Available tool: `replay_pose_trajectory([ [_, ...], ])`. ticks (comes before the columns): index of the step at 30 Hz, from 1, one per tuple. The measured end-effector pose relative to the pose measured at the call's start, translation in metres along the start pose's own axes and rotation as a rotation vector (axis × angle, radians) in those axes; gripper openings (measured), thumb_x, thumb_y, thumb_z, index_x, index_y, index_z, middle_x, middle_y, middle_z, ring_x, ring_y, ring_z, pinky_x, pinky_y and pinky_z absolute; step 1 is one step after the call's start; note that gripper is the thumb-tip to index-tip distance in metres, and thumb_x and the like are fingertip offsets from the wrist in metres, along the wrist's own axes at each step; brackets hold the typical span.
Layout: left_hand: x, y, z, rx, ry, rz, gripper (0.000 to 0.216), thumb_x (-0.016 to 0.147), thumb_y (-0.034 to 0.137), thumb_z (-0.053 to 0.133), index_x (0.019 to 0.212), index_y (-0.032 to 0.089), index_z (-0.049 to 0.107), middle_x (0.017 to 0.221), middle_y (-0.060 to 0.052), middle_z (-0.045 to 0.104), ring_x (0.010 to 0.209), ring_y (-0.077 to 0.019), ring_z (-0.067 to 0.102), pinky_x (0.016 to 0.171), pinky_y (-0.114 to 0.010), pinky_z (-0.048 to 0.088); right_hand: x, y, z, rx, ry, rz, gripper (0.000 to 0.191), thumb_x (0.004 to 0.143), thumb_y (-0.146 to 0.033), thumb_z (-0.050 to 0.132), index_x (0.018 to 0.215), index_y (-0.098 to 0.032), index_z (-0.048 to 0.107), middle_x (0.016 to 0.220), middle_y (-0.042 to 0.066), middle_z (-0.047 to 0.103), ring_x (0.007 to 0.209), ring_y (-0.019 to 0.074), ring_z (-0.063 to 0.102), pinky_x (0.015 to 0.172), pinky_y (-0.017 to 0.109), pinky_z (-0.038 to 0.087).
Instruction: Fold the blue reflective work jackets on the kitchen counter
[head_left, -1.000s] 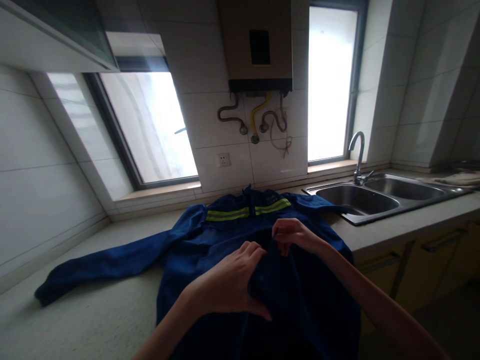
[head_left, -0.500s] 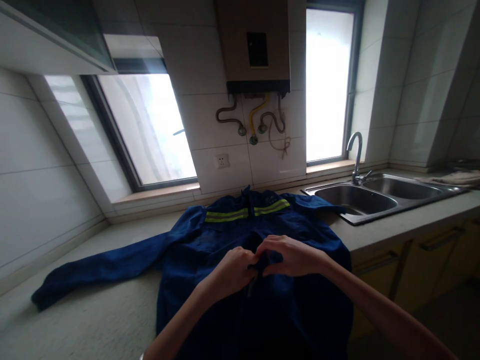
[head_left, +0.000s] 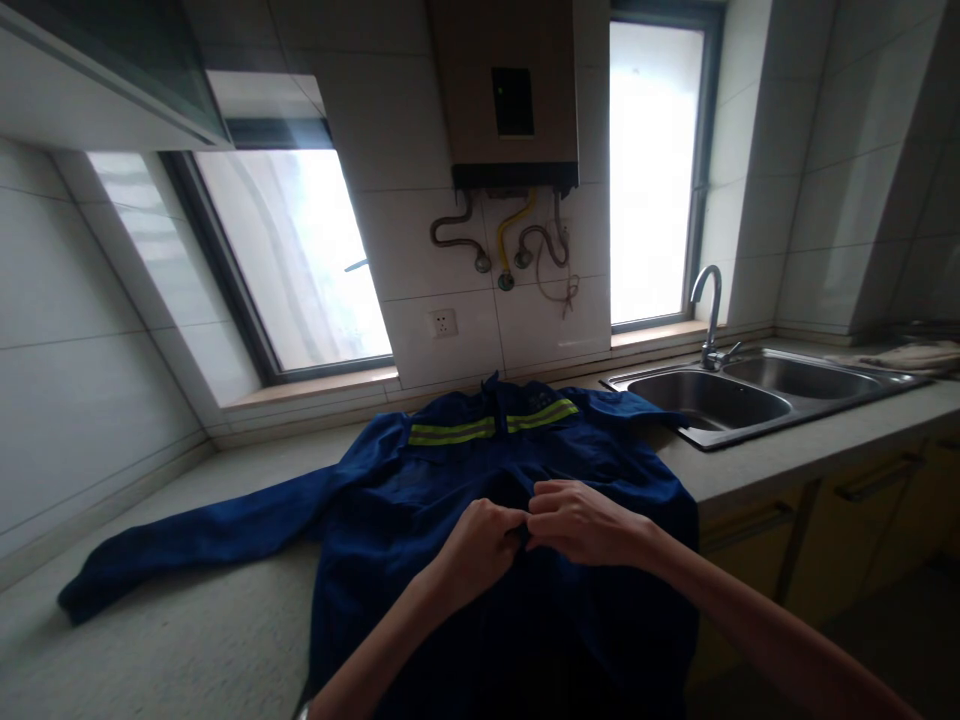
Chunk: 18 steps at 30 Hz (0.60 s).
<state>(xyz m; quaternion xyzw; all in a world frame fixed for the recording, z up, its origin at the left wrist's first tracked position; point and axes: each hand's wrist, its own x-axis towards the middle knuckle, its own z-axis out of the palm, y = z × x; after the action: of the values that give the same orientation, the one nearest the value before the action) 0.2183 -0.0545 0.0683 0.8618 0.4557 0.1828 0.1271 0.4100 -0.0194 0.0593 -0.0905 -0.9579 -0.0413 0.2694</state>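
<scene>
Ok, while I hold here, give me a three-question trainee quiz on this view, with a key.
1. True or false: the left hand and right hand meet over the front of the blue jacket.
2. Nearest the end of the sleeve at picture right: A) wall socket, B) sink, C) left window?
3. What colours are the chest bands?

Key: 1. True. 2. B. 3. Yellow-green with a grey middle.

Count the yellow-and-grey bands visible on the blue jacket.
2: one band across the picture-left chest of the blue jacket, the other band across its picture-right chest. More may be hidden underneath.
</scene>
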Motion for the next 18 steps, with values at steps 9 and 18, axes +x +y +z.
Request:
replay_pose_trajectory([
  [9,0.001,0.001,-0.002,-0.266,-0.001,-0.1,0.026,0.078,0.025,0.049,0.083,0.013,0.072,0.068,0.002,0.066,0.062,-0.0123,0.054,0.058,-0.02,0.038,-0.022,0.01,0.005,0.151,0.326,0.171,0.024,0.086,-0.029,0.057,0.065,-0.017,0.053,0.07,0.002,0.053,0.073,0.0132,0.046,0.069,0.028,0.038],
  [18,-0.012,-0.01,-0.025,-0.607,-0.903,-0.24,0.041,0.066,0.052,0.069,0.093,0.021,0.07,0.082,-0.003,0.07,0.074,-0.0182,0.065,0.062,-0.026,0.05,-0.063,-0.031,0.007,0.505,-0.217,0.137,0.023,0.08,-0.04,0.062,0.069,-0.02,0.06,0.077,0.001,0.066,0.085,0.0148,0.059,0.079,0.029,0.041],
])
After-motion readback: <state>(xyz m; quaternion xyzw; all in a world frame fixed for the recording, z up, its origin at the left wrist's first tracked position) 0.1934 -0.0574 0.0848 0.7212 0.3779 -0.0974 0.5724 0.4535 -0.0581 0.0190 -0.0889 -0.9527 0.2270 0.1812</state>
